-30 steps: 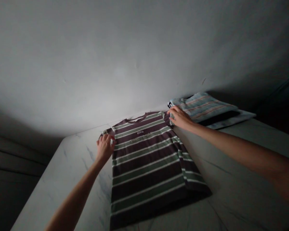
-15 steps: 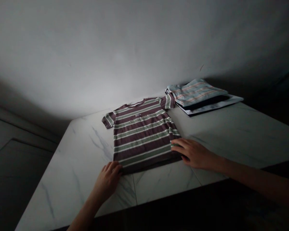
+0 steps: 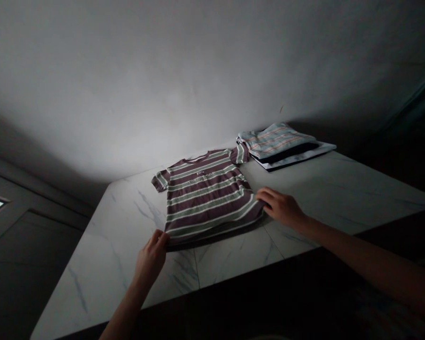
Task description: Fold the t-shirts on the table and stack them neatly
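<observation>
Now, the left hand (image 3: 150,260) and the right hand (image 3: 281,208) both pinch the bottom corners of the striped T-shirt (image 3: 205,198) on the marble table (image 3: 230,259).

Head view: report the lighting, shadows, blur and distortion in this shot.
Head view: dim overall, with a pale glow on the wall and dark corners; the striped T-shirt throws a dark shadow along its hem onto the marble table; its chest lettering is too soft to read; the wide lens stretches the frame's edges.
</observation>
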Motion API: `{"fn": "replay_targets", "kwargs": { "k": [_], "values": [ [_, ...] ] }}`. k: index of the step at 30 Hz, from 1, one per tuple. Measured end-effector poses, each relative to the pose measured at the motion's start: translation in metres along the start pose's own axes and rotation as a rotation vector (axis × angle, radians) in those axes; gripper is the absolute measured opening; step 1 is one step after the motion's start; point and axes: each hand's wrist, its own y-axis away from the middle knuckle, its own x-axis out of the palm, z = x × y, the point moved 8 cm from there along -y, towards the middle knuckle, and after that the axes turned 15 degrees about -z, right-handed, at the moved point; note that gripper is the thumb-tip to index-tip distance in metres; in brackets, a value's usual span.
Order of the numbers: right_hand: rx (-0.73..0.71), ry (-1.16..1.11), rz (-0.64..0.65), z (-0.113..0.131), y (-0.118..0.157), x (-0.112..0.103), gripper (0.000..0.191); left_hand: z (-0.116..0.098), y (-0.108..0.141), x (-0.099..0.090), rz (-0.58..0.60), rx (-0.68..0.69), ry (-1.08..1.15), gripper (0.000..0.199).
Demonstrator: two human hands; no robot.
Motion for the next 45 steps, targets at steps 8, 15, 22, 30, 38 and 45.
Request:
{"fn": "replay_targets", "kwargs": {
  "k": [8,15,22,30,38,45],
  "values": [
    [0.017,-0.065,0.02,-0.021,0.037,-0.018,0.03,0.005,0.015,-0.01,-0.159,0.105,0.124,0.027],
    [-0.103,-0.241,0.158,-0.001,0.047,-0.006,0.038,0.011,0.018,-0.004,-0.101,0.121,0.149,0.021],
    [0.045,-0.304,0.391,-0.007,0.024,-0.006,0.021,0.003,0.01,-0.02,0.025,0.226,0.284,0.018],
    [0.161,0.033,0.08,0.042,-0.066,0.081,0.05,-0.055,-0.103,0.011,-0.107,0.218,0.3,0.042],
    [0.145,0.087,0.106,-0.03,0.036,0.085,0.062,0.02,-0.033,0.082,-0.048,0.061,0.088,0.057],
    [0.15,0.199,0.021,-0.018,0.022,0.055,0.058,0.0,-0.003,0.042,-0.141,0.062,0.159,0.059]
  ]
}}
